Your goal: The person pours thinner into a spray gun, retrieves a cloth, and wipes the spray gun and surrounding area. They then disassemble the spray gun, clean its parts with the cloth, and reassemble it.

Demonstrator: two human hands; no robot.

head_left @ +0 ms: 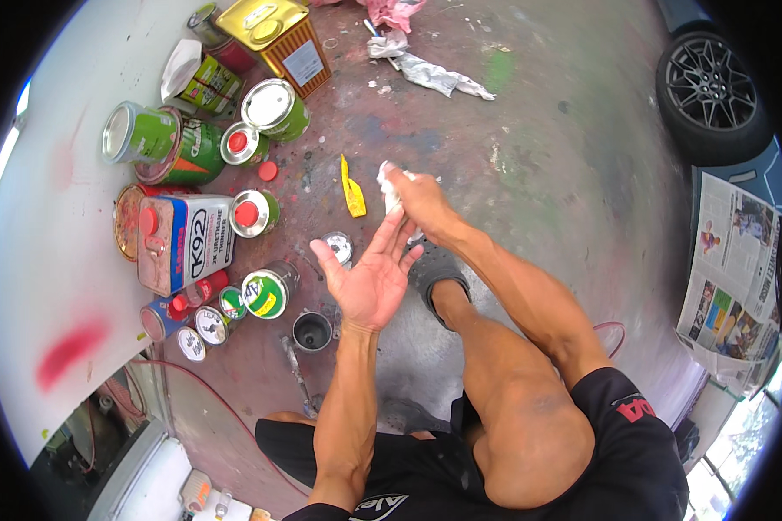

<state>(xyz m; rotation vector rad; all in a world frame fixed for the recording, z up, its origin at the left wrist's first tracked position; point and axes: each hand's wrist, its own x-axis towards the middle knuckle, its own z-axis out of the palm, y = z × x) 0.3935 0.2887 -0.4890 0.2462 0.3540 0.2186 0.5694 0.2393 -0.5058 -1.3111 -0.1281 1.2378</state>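
My left hand [371, 291] is held palm up over the floor, its fingers stretched out and apart. It holds nothing. Against its fingertips, my right hand [423, 205] grips a crumpled white wipe [387, 184], which could be cloth or paper. Part of the wipe is hidden by the right fingers. On the floor beyond the hands lies a flat yellow strip [352, 189]. Below my left hand stands a dark-lined cup [312, 331], and a small can [337, 248] sits partly behind that hand's thumb.
Several paint cans [275, 109] and a thinner tin [185, 243] line the left side, near a gold square tin [278, 43]. A crumpled grey sheet [434, 73] lies at the far side. To the right are a car wheel [711, 87] and hanging newspaper [732, 269]. A red hose [226, 401] crosses the floor.
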